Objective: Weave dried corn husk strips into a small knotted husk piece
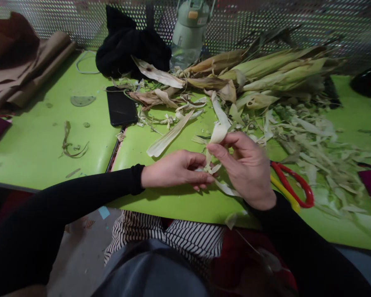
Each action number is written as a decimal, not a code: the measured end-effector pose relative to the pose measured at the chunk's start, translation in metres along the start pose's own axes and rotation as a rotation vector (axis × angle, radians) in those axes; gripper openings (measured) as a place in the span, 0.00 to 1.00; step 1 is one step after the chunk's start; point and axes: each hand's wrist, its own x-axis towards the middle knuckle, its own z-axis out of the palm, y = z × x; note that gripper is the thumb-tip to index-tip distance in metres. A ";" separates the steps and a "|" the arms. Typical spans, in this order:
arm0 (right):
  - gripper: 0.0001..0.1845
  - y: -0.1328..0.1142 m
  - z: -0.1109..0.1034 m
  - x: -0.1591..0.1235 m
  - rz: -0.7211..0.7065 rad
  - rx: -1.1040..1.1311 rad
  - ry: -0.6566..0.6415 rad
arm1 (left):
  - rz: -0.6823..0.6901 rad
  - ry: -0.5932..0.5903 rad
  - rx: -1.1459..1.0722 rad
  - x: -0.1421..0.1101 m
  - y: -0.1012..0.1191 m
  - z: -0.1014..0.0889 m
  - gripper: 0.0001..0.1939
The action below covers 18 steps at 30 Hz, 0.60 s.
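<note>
Between both hands, over the front edge of the green table, is a pale corn husk strip (220, 131). My right hand (245, 169) pinches it between thumb and fingers, and its upper end sticks up and away from me. My left hand (181, 169) has its thumb and fingers closed on the strip's lower end, where several short husk pieces meet in a small knot-like cluster (208, 168). Whether these are tied I cannot tell. A loose husk piece (170, 136) lies just beyond my left hand. Scissors (292, 185) with red and yellow handles lie beside my right wrist.
Whole corn husks (275, 74) are heaped at the back right, with shredded scraps (324, 152) in front. A black phone (121, 106), a green water bottle (188, 35), a black cloth bundle (132, 47), a protractor (83, 100) and brown paper (27, 70) also sit on the table.
</note>
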 end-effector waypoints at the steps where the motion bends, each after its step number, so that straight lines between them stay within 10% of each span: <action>1: 0.08 0.001 0.000 0.000 0.010 0.017 0.006 | -0.001 -0.004 -0.015 0.000 0.000 0.001 0.12; 11: 0.17 -0.003 -0.002 0.000 0.101 0.040 -0.055 | -0.027 -0.018 -0.034 -0.006 0.003 0.013 0.09; 18: 0.21 -0.007 -0.008 -0.001 0.013 -0.087 -0.145 | 0.023 0.237 -0.174 -0.001 0.005 0.006 0.16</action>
